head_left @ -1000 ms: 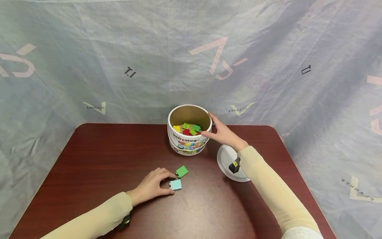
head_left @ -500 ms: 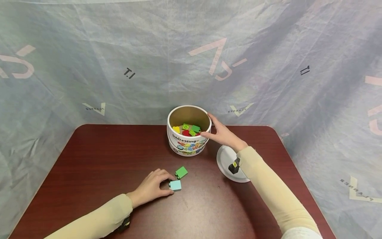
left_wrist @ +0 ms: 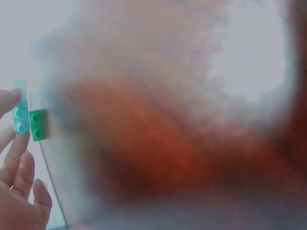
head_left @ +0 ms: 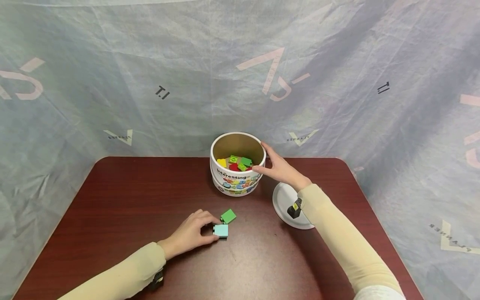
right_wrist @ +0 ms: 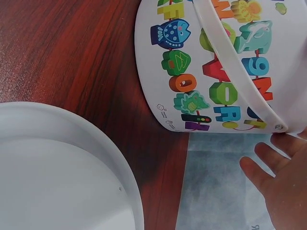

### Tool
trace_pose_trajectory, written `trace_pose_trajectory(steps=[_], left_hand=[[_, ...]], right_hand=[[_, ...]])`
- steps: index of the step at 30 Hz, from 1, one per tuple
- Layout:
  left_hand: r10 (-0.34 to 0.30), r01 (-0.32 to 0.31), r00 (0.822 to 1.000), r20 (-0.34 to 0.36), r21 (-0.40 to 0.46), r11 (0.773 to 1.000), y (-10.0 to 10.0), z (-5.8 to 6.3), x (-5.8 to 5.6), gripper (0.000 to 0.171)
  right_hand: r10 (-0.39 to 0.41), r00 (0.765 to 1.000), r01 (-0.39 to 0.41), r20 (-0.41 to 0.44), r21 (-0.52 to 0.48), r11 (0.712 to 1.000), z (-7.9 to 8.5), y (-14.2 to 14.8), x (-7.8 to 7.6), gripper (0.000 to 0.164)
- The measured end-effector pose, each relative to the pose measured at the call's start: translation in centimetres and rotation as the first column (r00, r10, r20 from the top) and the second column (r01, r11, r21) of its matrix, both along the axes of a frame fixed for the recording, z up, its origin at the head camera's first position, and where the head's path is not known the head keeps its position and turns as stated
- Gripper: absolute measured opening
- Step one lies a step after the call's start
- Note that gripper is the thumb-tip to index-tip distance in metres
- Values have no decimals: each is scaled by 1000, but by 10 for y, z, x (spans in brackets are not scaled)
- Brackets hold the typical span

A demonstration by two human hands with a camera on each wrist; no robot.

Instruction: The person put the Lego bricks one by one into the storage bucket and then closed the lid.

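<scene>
In the head view, my left hand (head_left: pixel 189 233) pinches a light blue toy building block (head_left: pixel 221 230) between thumb and fingers, low over the table. A green building block (head_left: pixel 228 216) lies just beyond it; whether the two touch, I cannot tell. The left wrist view has the light blue block (left_wrist: pixel 20 115) between thumb and a finger, studs showing, beside the green block (left_wrist: pixel 37 125). Extended fingers of my right hand (head_left: pixel 283 168) rest against the rim of a white printed bucket (head_left: pixel 238 183), thumb at the front. Red, yellow and green blocks (head_left: pixel 234 166) lie inside it.
A round white lid (head_left: pixel 281 200) lies on the dark red table (head_left: pixel 150 187), right of the bucket and partly under my right forearm. Behind the table hangs a grey printed cloth (head_left: pixel 187 83). The bucket's handle (right_wrist: pixel 240 67) hangs down along its side.
The light blue block has shifted slightly away from me, towards the green block, with the left hand's fingers on it. My right hand stays at the bucket rim.
</scene>
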State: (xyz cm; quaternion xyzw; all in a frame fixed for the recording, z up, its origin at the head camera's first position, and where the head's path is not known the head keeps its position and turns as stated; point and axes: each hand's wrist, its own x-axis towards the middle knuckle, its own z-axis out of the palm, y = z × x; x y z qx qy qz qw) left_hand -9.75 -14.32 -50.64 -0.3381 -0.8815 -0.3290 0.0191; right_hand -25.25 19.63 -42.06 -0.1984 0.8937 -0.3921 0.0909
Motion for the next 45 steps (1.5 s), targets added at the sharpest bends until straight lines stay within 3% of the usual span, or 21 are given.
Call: trace_pose_trajectory(steps=[5, 19, 29, 39, 45], left_hand=[[9, -9, 1000, -2, 35, 999, 0, 13, -7, 33], [44, -38, 998, -47, 124, 992, -3, 65, -35, 36], [57, -47, 997, -48, 178, 983, 5, 103, -71, 37], [78, -64, 994, -73, 175, 983, 14, 114, -107, 37], [93, -92, 996, -6, 145, 985, 21, 117, -123, 38]], right_hand=[[-7, 1000, 7, -4, 7, 1000, 0, -1, 1, 107], [3, 1000, -3, -13, 15, 1000, 0, -3, 1, 106], [-2, 1000, 2, -8, 24, 1000, 5, -1, 1, 105], [-2, 1000, 2, 2, 4, 1000, 3, -2, 1, 106], [-15, 1000, 15, 10, 17, 1000, 3, -1, 3, 105]])
